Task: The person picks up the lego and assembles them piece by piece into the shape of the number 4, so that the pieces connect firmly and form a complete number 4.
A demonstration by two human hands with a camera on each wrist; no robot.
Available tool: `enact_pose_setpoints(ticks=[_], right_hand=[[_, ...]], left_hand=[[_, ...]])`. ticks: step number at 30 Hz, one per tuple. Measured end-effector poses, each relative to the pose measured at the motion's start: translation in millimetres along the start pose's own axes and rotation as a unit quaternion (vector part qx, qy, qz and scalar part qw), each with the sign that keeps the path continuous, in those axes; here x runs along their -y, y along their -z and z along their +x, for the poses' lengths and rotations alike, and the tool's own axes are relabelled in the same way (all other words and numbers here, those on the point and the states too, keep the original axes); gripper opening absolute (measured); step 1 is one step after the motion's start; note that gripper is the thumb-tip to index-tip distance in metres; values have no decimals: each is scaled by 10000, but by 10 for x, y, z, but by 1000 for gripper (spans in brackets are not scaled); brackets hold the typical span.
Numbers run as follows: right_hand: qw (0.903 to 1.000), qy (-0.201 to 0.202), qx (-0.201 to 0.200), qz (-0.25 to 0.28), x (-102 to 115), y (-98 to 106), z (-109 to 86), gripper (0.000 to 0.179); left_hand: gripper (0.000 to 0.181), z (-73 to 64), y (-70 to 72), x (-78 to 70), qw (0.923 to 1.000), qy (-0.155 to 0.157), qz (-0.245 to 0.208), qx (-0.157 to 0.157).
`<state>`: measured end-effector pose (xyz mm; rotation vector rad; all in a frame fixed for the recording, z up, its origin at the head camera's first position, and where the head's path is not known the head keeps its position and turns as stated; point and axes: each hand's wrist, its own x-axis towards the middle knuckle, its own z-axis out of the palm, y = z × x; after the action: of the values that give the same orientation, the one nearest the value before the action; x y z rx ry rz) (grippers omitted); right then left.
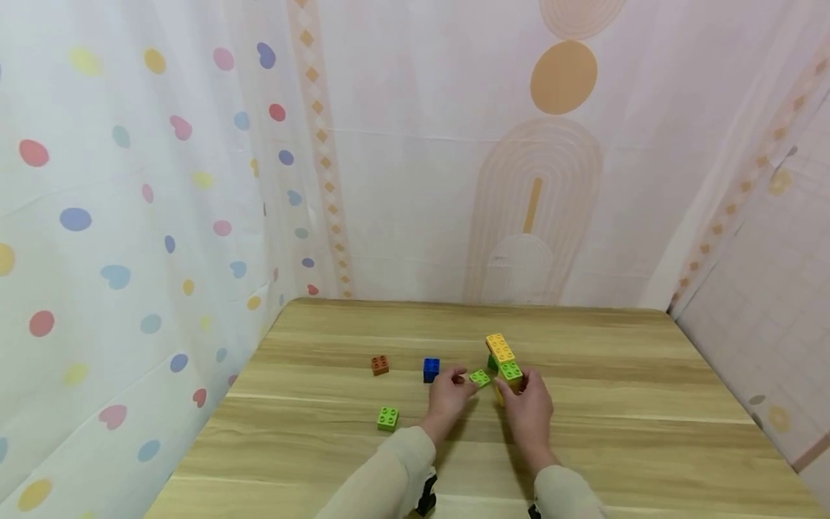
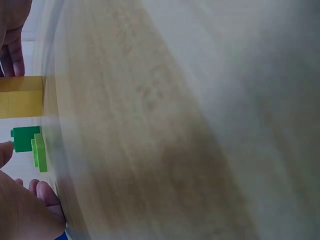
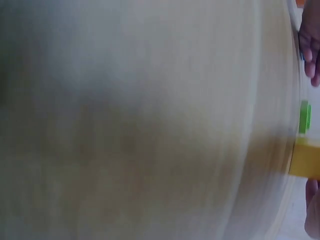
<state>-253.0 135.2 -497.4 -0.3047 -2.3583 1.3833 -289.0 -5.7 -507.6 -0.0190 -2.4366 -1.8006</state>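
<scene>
In the head view my right hand grips a small structure of toy building bricks between thumb and fingers. Its top shows a yellow brick and a lime brick, with yellow below. A dark green brick shows at its left side. Just left of it, a thin lime brick lies on the table. My left hand is beside that brick, thumb and fingers apart. The left wrist view shows the thin lime brick beyond the left fingertips, nothing between them.
A blue brick stands right behind the left hand's knuckles. Farther left are a brown brick and a thicker lime brick. All sit on the wooden table, with patterned curtains behind and at the sides.
</scene>
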Motion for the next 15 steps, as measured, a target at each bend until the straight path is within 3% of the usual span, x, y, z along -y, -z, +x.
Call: enact_pose_setpoints(ticks=[9, 15], right_hand=[[9986, 55, -496, -163, 63, -93, -76, 44], [9974, 137, -653, -286, 75, -108, -100, 46]], left_hand=[[39, 48, -58, -41, 9983, 270, 509, 93], [39, 72, -76, -30, 9956, 195, 897, 169]])
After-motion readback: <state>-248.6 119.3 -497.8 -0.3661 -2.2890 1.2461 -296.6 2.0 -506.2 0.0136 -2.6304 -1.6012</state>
